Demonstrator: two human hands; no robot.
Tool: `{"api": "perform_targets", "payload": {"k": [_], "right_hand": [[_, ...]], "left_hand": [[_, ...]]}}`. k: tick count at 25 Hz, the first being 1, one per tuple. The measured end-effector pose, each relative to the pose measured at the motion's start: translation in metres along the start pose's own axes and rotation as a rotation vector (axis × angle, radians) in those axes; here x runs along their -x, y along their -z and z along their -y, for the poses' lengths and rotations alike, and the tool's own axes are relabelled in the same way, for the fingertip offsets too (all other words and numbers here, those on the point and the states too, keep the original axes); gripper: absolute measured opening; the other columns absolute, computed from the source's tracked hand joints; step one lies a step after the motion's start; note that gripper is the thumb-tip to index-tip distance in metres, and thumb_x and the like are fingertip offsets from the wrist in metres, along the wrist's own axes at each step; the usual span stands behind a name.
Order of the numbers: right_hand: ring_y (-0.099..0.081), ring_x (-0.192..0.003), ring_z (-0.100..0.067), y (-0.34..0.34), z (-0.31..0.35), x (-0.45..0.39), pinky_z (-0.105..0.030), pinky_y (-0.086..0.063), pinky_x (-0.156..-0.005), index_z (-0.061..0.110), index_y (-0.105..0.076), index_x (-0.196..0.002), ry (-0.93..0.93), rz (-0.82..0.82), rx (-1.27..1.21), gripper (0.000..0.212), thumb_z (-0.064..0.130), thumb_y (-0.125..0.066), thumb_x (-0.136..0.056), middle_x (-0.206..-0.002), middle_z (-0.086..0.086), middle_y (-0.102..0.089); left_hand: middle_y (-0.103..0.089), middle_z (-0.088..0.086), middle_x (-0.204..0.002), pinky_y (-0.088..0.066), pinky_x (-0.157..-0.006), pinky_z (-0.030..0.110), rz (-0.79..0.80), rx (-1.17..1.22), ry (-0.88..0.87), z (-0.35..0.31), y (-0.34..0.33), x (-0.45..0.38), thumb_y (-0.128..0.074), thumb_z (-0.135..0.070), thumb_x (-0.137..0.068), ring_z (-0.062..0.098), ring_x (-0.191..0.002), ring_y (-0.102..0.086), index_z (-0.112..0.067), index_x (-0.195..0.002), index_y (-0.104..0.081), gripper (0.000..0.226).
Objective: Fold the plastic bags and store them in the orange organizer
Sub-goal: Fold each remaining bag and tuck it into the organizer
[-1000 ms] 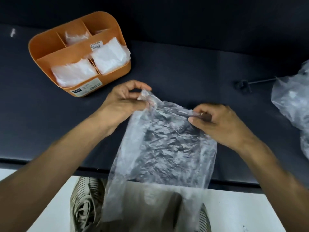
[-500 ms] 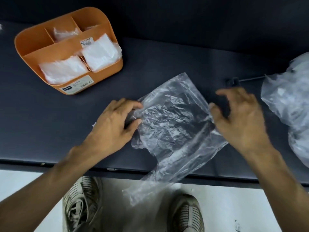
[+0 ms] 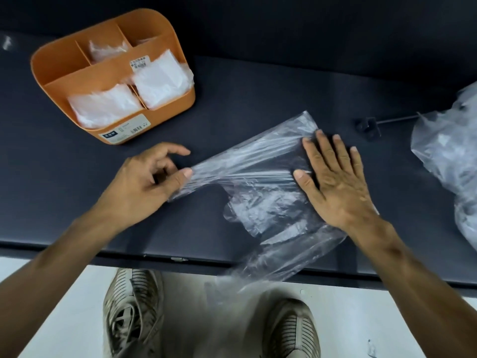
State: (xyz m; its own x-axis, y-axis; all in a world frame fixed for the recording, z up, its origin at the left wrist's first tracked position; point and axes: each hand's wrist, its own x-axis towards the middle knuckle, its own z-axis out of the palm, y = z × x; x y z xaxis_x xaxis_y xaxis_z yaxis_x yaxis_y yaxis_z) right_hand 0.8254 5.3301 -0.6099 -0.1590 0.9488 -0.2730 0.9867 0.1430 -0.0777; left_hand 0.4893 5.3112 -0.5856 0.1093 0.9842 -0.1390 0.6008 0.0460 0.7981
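A clear plastic bag [image 3: 258, 182] lies stretched across the dark table, its lower end hanging over the front edge. My left hand [image 3: 149, 182] pinches the bag's left end between thumb and curled fingers and pulls it taut. Flat on the bag's right part lies my right hand [image 3: 335, 182], fingers straight and pressing it down. The orange organizer [image 3: 59, 63] stands at the back left, with folded white bags [image 3: 160, 78] in its front compartments and another in a rear one.
A heap of loose clear bags [image 3: 449, 161] lies at the right edge of the table [image 3: 245, 94]. A small black metal clip with a rod [image 3: 366, 126] lies behind my right hand. My shoes [image 3: 131, 313] stand on the pale floor below.
The bag went from being held up by both hands to lying on the table. My right hand let go and now presses flat on it; my left hand pulls the left end taut.
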Motion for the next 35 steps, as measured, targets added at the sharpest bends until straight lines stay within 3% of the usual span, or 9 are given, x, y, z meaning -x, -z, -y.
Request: {"api": "perform_targets", "payload": {"k": [8, 12, 15, 20, 22, 24, 28, 32, 35], "right_hand": [[0.014, -0.154, -0.015, 0.017, 0.018, -0.003, -0.036, 0.015, -0.124, 0.028, -0.003, -0.16, 0.104, -0.127, -0.099, 0.071, 0.063, -0.003, -0.098, -0.168, 0.005, 0.009], [0.017, -0.153, -0.011, 0.013, 0.024, -0.023, -0.033, 0.017, -0.122, 0.034, 0.012, -0.155, 0.136, -0.027, -0.022, 0.071, 0.064, 0.007, -0.09, -0.167, 0.008, 0.017], [0.016, -0.154, -0.015, 0.004, 0.019, -0.023, -0.039, 0.017, -0.122, 0.032, 0.009, -0.159, 0.002, -0.011, -0.01, 0.074, 0.066, 0.003, -0.094, -0.168, 0.006, 0.016], [-0.032, -0.145, -0.034, 0.008, 0.01, -0.002, -0.052, -0.024, -0.121, 0.014, -0.047, -0.146, 0.01, -0.412, -0.314, 0.051, 0.036, -0.039, -0.101, -0.158, -0.011, -0.036], [-0.04, -0.139, -0.033, 0.009, -0.011, 0.012, -0.051, -0.034, -0.115, 0.013, -0.056, -0.138, 0.156, -0.348, -0.319, 0.048, 0.031, -0.047, -0.094, -0.156, -0.008, -0.041], [-0.046, -0.133, -0.032, 0.003, -0.025, 0.032, -0.052, -0.038, -0.108, 0.017, -0.06, -0.135, 0.165, -0.28, -0.225, 0.05, 0.039, -0.048, -0.093, -0.154, -0.005, -0.045], [-0.052, -0.113, -0.032, -0.006, -0.024, 0.06, -0.049, -0.039, -0.094, 0.014, -0.068, -0.121, 0.033, -0.447, -0.089, 0.045, 0.046, -0.052, -0.094, -0.132, -0.004, -0.06], [-0.052, -0.118, -0.031, -0.011, -0.022, 0.069, -0.049, -0.04, -0.098, 0.014, -0.065, -0.125, 0.041, -0.408, -0.174, 0.044, 0.04, -0.052, -0.092, -0.138, -0.004, -0.056], [-0.057, -0.103, -0.029, -0.013, -0.014, 0.086, -0.043, -0.037, -0.086, 0.017, -0.072, -0.116, 0.0, -0.449, -0.122, 0.04, 0.043, -0.053, -0.092, -0.125, -0.001, -0.065]], "left_hand": [[-0.068, -0.007, -0.07, -0.053, -0.076, 0.031, -0.028, 0.017, 0.042, -0.001, 0.001, -0.013, -0.063, -0.007, -0.095, 0.009, -0.058, -0.064, -0.029, -0.119, -0.059, 0.033], [-0.069, -0.005, -0.084, -0.054, -0.082, 0.031, -0.073, -0.014, 0.04, 0.004, 0.007, -0.019, -0.061, -0.008, -0.096, 0.014, -0.077, -0.068, -0.026, -0.118, -0.059, 0.029], [-0.065, 0.008, -0.113, -0.047, -0.089, 0.049, -0.284, -0.461, -0.255, -0.001, -0.003, -0.011, -0.059, -0.022, -0.089, 0.034, -0.101, -0.062, -0.013, -0.116, -0.066, 0.029], [-0.06, -0.002, -0.122, -0.037, -0.083, 0.037, 0.212, -0.549, -0.633, -0.029, -0.059, 0.021, -0.053, -0.055, -0.092, 0.019, -0.104, -0.053, -0.022, -0.121, -0.066, 0.045], [-0.057, -0.003, -0.124, -0.038, -0.085, 0.037, 0.268, -0.538, -0.67, -0.02, -0.065, 0.022, -0.053, -0.051, -0.092, 0.019, -0.107, -0.052, -0.023, -0.118, -0.067, 0.041], [-0.059, 0.001, -0.126, -0.037, -0.083, 0.038, 0.202, -0.562, -0.717, -0.015, -0.063, 0.019, -0.057, -0.04, -0.094, 0.023, -0.106, -0.052, -0.022, -0.114, -0.07, 0.03], [-0.067, 0.012, -0.103, -0.039, -0.072, 0.045, -0.181, -0.643, -0.631, -0.018, -0.047, 0.017, -0.065, -0.013, -0.092, 0.032, -0.084, -0.052, -0.009, -0.101, -0.075, 0.014], [-0.068, 0.011, -0.108, -0.038, -0.08, 0.044, -0.071, -0.719, -0.566, -0.011, -0.048, 0.027, -0.053, -0.032, -0.095, 0.035, -0.092, -0.06, -0.008, -0.109, -0.073, 0.034], [-0.061, 0.014, -0.129, -0.034, -0.085, 0.049, -0.132, -0.79, -0.493, -0.004, -0.05, 0.019, -0.053, -0.02, -0.092, 0.037, -0.11, -0.05, -0.009, -0.117, -0.07, 0.033]]}}
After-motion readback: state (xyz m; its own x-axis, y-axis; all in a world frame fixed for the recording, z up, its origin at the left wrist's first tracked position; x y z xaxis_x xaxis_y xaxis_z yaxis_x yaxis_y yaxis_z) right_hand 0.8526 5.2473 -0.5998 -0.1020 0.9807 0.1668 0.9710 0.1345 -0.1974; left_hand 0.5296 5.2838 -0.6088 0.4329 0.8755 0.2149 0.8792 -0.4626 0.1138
